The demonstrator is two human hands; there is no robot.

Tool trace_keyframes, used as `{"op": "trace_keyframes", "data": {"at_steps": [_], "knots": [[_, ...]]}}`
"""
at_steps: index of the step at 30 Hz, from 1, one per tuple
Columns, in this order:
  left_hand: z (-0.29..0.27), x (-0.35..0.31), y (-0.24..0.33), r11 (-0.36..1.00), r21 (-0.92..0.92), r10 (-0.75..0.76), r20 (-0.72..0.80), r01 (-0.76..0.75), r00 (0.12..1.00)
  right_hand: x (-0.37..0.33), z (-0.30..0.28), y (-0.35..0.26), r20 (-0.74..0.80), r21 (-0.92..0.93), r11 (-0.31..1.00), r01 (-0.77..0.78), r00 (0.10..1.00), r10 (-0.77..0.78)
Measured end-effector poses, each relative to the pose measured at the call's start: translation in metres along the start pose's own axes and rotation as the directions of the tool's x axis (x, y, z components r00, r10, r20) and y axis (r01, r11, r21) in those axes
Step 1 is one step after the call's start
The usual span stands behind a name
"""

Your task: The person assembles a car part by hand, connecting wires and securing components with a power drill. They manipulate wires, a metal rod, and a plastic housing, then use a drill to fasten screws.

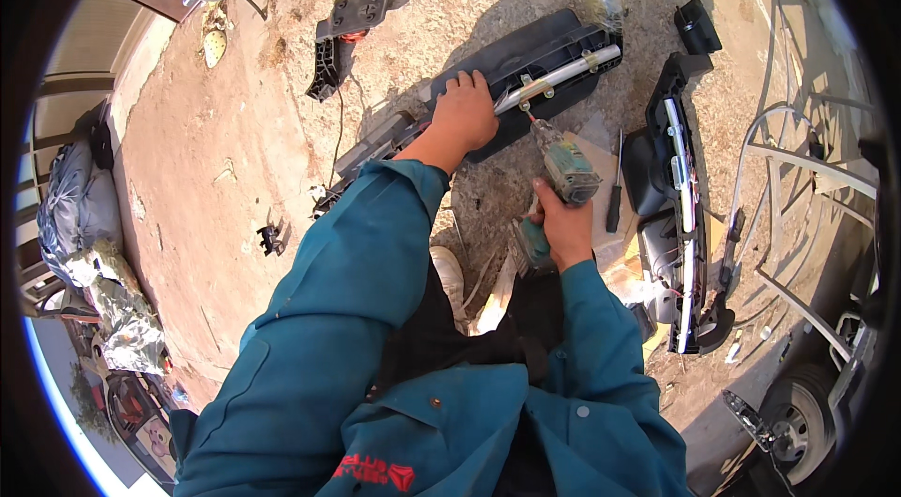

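A long black plastic car part (587, 39) with a silver metal bar (568, 73) along it lies on the ground before me. My left hand (466, 112) bears on its near left portion, fingers curled over it. My right hand (567, 227) grips a worn green cordless drill (566, 164) by its handle. The drill's bit points up and left, meeting or nearly meeting a small bracket on the bar; actual contact is too small to tell. Just right of the drill, a black-handled screwdriver (615, 201) lies on the ground.
A similar black part with a silver bar (682, 206) lies at the right, near bent metal strips (812, 168) and a wheel (796, 427). Black plastic pieces (358, 9) are at the far left, another (697, 26) at the far right. Bags (80, 206) sit along the left edge.
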State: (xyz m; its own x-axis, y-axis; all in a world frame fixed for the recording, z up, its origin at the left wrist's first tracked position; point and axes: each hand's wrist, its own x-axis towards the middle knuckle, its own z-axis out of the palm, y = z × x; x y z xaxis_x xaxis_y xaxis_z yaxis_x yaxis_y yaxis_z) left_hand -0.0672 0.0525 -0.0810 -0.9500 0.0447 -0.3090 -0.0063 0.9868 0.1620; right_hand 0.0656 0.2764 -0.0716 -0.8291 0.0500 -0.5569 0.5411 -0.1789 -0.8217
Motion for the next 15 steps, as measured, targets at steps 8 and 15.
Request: {"op": "trace_keyframes", "data": {"at_steps": [8, 15], "knots": [[0.0032, 0.0023, -0.0010, 1.000, -0.010, -0.012, 0.002, 0.012, 1.000, 0.0099, 0.0042, 0.0014, 0.002, 0.040, 0.999, 0.003, 1.000, -0.003], [0.0044, 0.0034, -0.0009, 0.999, 0.037, -0.001, 0.014, 0.000, 1.000, 0.0090, 0.0060, 0.0029, -0.006, 0.032, 0.999, 0.008, 1.000, -0.008]]}}
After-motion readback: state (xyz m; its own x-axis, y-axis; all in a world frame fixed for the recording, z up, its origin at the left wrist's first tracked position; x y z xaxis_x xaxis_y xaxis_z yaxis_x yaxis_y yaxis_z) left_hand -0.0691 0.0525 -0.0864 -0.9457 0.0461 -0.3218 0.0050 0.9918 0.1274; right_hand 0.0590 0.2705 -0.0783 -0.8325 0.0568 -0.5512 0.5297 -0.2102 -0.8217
